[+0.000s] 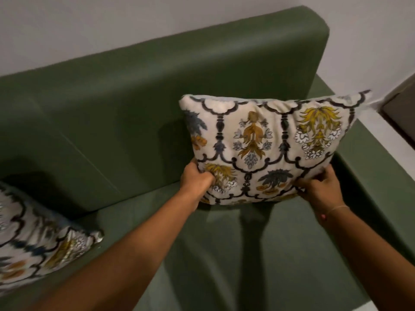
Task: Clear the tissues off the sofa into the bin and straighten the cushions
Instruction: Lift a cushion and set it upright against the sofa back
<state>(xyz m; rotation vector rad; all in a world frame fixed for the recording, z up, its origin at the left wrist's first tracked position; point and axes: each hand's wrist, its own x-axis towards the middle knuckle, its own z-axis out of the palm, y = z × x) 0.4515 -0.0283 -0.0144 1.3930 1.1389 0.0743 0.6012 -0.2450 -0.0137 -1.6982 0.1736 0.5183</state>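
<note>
Two hands hold a cushion up

The left hand (pixel 198 179) and right hand (pixel 318 189) squeeze the cushion's (pixel 265 140) bottom corners; it stands upright near the sofa (pixel 134 90) back, its wide side running left to right.

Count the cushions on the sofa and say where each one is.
2. One patterned cushion stands upright at the sofa's right end, gripped by the left hand and right hand. The second cushion lies at the left edge, partly cut off. More may be out of view.
</note>
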